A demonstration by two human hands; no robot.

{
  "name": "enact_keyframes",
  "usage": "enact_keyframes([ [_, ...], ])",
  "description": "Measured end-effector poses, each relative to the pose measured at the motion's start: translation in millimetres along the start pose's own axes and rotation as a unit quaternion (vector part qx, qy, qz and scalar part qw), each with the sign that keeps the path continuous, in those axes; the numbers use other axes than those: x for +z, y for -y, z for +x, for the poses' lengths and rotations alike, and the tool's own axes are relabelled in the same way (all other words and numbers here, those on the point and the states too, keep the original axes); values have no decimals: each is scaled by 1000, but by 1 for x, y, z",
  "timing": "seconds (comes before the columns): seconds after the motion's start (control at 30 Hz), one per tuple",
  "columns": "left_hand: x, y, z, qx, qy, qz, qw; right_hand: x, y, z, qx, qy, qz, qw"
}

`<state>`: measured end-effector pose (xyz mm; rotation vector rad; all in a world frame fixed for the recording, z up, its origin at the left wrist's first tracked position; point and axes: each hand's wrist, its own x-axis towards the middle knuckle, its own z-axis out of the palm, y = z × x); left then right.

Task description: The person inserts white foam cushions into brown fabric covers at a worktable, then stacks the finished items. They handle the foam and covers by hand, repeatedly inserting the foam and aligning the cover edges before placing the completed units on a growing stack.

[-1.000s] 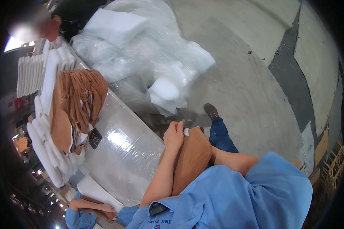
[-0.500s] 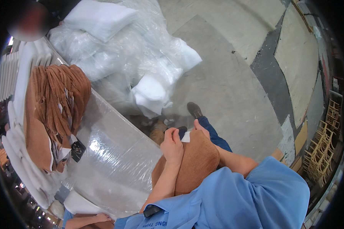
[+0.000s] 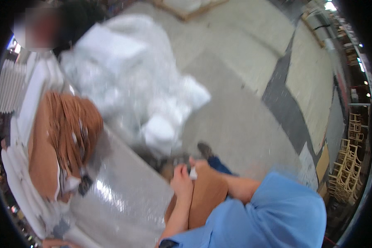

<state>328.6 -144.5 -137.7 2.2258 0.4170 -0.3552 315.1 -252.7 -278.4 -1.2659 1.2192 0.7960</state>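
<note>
A brown fabric cover point(image 3: 211, 192), perhaps over a cushion, rests against my body. My left hand point(image 3: 182, 178) has its fingers closed at the far edge of it, beside a small white tag point(image 3: 193, 172). Just to the right, my right hand point(image 3: 199, 163) is closed on the same edge, its fingers partly hidden by the brown fabric. Motion blur hides the detail of what the fingertips pinch. On the plastic-covered table point(image 3: 128, 182) at the left lies a pile of brown fabric covers point(image 3: 72, 136), with a small dark item point(image 3: 85, 184) beside it.
White foam pieces point(image 3: 18, 173) line the table's left side. Beyond the table stands a heap of white padding in clear plastic point(image 3: 124, 70). Wooden frames point(image 3: 346, 169) are stacked at the far right. Another person point(image 3: 76, 20) is at the upper left, and a hand point(image 3: 58, 243) shows at the lower left.
The whole view has shifted and blurred, with table and heap now lower in it. My hands have come closer together at the cover's edge, and still hold it.
</note>
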Motion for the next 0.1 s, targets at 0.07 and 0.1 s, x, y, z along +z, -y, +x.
enact_keyframes([
  [0.07, 3, -8, -12, -12, -17, -23, 1000, -19, -38, 30, -71, -14, -137, 988],
  [0.1, 4, 16, 4, 30, -20, -26, 999, -5, 1, -3, -116, -23, -95, 988],
])
